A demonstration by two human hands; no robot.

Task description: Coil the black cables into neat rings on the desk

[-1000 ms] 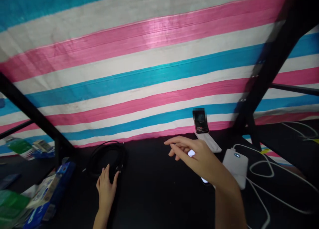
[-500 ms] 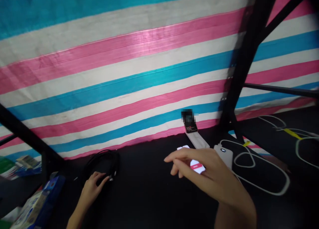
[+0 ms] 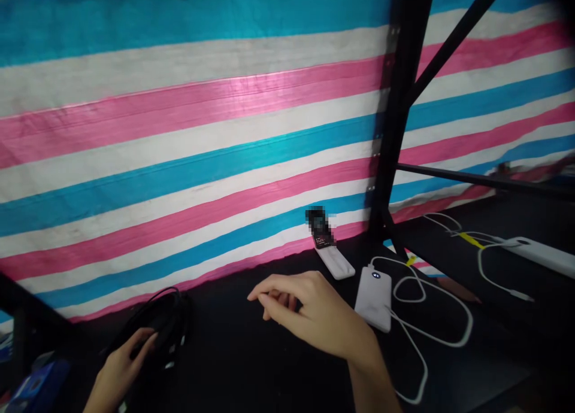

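Observation:
A coil of black cable (image 3: 173,317) with pale metal connector ends lies at the left. My left hand (image 3: 119,365) reaches over the coil's near left side, thumb and index finger drawn together on the cable; the other fingertips are hidden. My right hand (image 3: 314,317) hovers above the black surface, its fingers curled and thumb close to the index finger. I see nothing held in it. Just right of its wrist is a white power bank (image 3: 374,299) with a small lit display and a white cable (image 3: 467,329). Beyond the hand stands a half-open white flip phone (image 3: 336,262).
Black metal posts (image 3: 399,102) and a crossbar rise at the right, before a striped blue, pink and white sheet (image 3: 202,161). A blue box (image 3: 38,386) lies at the lower left. Farther right is a white power strip (image 3: 543,257).
The view has swung right. My left hand has shifted left over the cable coil. The lit white and pink screen behind my right hand no longer shows; the power bank is now more visible.

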